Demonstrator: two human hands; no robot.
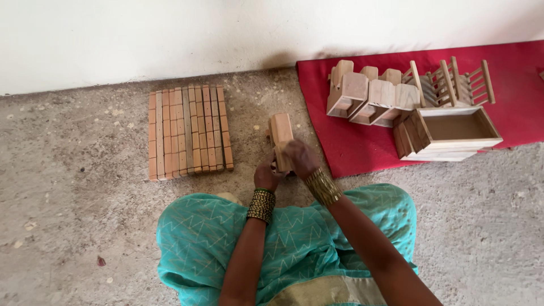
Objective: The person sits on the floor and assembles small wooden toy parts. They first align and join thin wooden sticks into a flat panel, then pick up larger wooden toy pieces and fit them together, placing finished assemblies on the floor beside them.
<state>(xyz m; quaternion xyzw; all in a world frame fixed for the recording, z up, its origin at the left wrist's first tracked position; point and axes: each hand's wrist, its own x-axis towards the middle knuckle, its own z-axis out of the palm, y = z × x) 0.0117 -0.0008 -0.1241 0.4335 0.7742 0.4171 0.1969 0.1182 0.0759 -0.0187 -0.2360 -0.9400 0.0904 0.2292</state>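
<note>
In hand: small pale wooden box-shaped piece (280,139) on the concrete floor (73,187), left hand (265,177) and right hand (300,158) both grasping its near end
Done: several finished wooden pieces (368,96) on red cloth (351,147)
Left: row of reddish wooden slats (188,131), untouched

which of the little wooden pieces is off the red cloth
The wooden piece held by both hands, left hand and right hand, over bare floor; the others sit on the red cloth.

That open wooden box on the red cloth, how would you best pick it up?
Probably by its two long side walls, coming down from above. The wooden box lies with its open side up on a stack of flat boards, so both thin rims are exposed; slatted racks crowd only its far side.
</note>
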